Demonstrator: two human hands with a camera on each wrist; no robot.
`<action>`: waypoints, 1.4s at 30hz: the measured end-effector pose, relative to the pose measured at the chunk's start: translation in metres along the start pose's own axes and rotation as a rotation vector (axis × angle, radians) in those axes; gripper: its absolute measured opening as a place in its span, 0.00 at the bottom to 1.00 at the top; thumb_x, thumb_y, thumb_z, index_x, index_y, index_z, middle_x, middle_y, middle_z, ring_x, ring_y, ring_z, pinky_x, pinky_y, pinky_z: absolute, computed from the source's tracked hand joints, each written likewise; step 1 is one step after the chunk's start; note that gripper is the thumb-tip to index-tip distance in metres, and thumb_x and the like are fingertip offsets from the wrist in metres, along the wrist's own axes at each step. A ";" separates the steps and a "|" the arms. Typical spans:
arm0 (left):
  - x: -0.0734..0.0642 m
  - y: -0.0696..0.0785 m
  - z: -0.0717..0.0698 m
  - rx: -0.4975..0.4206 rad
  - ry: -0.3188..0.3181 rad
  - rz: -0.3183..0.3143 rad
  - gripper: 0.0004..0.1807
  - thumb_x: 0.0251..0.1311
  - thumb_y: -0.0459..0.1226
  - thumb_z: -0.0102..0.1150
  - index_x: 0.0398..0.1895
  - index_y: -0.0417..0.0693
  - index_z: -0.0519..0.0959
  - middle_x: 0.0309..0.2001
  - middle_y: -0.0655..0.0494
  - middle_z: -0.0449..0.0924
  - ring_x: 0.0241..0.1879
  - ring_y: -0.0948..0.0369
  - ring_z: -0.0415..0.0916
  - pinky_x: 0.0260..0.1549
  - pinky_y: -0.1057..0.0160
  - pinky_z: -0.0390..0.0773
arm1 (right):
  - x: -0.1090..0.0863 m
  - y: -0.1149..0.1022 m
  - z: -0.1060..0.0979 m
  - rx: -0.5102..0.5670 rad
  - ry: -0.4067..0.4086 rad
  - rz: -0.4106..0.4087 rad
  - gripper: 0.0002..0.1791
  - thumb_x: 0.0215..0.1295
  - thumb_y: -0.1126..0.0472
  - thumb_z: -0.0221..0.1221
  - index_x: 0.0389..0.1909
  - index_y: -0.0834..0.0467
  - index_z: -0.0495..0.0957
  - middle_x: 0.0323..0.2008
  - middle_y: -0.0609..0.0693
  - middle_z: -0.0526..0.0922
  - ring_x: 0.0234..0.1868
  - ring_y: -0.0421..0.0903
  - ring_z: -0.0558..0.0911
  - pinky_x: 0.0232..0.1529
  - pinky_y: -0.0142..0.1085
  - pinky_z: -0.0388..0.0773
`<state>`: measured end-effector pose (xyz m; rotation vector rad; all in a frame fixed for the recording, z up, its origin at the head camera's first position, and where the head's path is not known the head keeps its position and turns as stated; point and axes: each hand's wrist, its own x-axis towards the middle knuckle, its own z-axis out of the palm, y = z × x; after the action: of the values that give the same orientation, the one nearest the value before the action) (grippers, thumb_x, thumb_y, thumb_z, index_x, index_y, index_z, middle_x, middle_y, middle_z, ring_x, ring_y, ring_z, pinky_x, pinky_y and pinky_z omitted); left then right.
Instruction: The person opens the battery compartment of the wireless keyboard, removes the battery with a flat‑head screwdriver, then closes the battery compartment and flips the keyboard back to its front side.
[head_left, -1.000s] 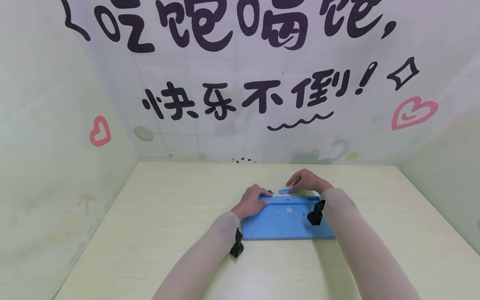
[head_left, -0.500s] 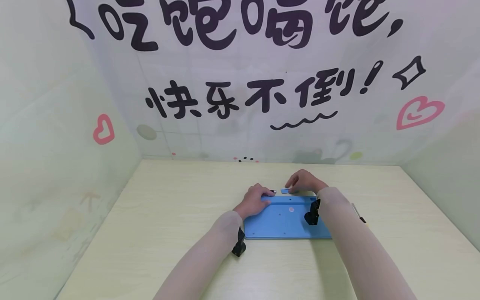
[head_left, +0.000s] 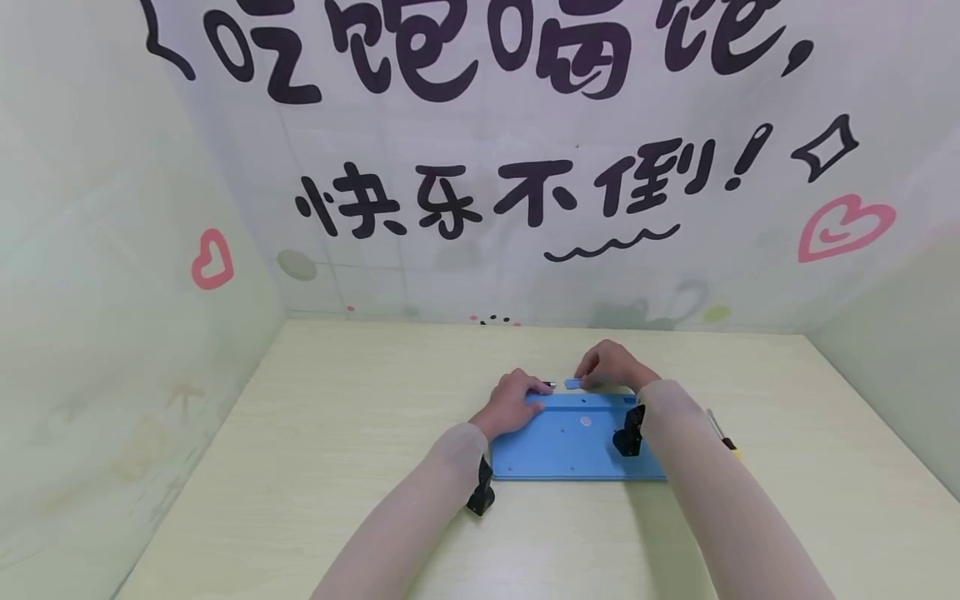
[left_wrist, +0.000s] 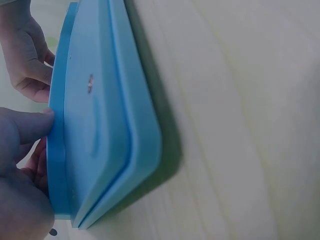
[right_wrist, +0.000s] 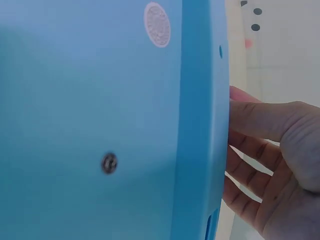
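Observation:
A light blue keyboard [head_left: 558,450] lies face down on the table, its raised ridge along the far side. My left hand [head_left: 512,404] grips the far left of it, thumb over the ridge and fingers behind, as the left wrist view also shows. Just beyond the far edge, my right hand [head_left: 609,365] pinches a small blue strip, likely a battery cover [head_left: 572,383]; only its left end shows. In the right wrist view the fingertips of that hand [right_wrist: 280,155] are hidden behind the ridge. An open slot [head_left: 630,401] is in the ridge's right end.
A small dark cylinder with a silvery end, like a battery [head_left: 550,384], lies beyond the keyboard by my left fingers. A screwdriver [head_left: 723,435] lies right of my right forearm, its handle partly covered. A printed cloth wall [head_left: 450,283] stands behind the table.
My right fingers have slid left along the blue strip, covering more of it. The screwdriver has come into view beside the right sleeve. My left hand keeps its grip; the head view has shifted slightly.

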<state>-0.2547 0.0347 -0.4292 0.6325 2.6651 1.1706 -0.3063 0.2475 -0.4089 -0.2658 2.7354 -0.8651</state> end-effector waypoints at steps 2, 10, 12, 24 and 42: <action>0.000 0.000 0.000 0.001 0.002 0.006 0.13 0.59 0.33 0.57 0.47 0.48 0.80 0.40 0.56 0.72 0.40 0.61 0.65 0.41 0.66 0.68 | -0.001 -0.001 -0.001 -0.003 0.012 -0.003 0.05 0.53 0.68 0.64 0.31 0.61 0.84 0.30 0.50 0.82 0.33 0.48 0.75 0.44 0.44 0.73; 0.000 -0.001 0.000 0.008 0.014 0.017 0.13 0.58 0.33 0.58 0.47 0.47 0.81 0.40 0.56 0.72 0.40 0.61 0.65 0.41 0.65 0.68 | -0.006 -0.004 -0.008 -0.011 0.019 -0.030 0.04 0.54 0.69 0.63 0.31 0.62 0.84 0.30 0.50 0.81 0.32 0.47 0.74 0.40 0.41 0.74; 0.000 -0.001 0.001 0.012 0.012 0.012 0.13 0.58 0.33 0.58 0.47 0.48 0.81 0.40 0.56 0.72 0.39 0.61 0.65 0.41 0.65 0.68 | -0.007 -0.003 -0.011 -0.004 0.021 -0.040 0.04 0.54 0.69 0.63 0.31 0.62 0.84 0.31 0.50 0.82 0.32 0.47 0.74 0.40 0.40 0.74; -0.002 0.000 0.002 0.011 0.015 0.003 0.13 0.59 0.33 0.57 0.47 0.48 0.81 0.39 0.57 0.71 0.40 0.61 0.65 0.41 0.65 0.69 | -0.023 0.008 -0.030 -0.033 -0.011 -0.140 0.03 0.53 0.70 0.63 0.29 0.62 0.84 0.27 0.49 0.82 0.28 0.46 0.75 0.34 0.36 0.75; -0.002 -0.001 0.002 0.017 0.017 0.017 0.13 0.59 0.33 0.57 0.47 0.48 0.81 0.41 0.56 0.71 0.41 0.60 0.65 0.42 0.63 0.68 | -0.046 0.024 -0.045 -0.014 -0.049 -0.131 0.03 0.55 0.70 0.62 0.30 0.63 0.83 0.29 0.50 0.82 0.30 0.46 0.76 0.38 0.40 0.76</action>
<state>-0.2527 0.0346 -0.4311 0.6519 2.6920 1.1636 -0.2779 0.3026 -0.3790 -0.4678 2.7044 -0.8609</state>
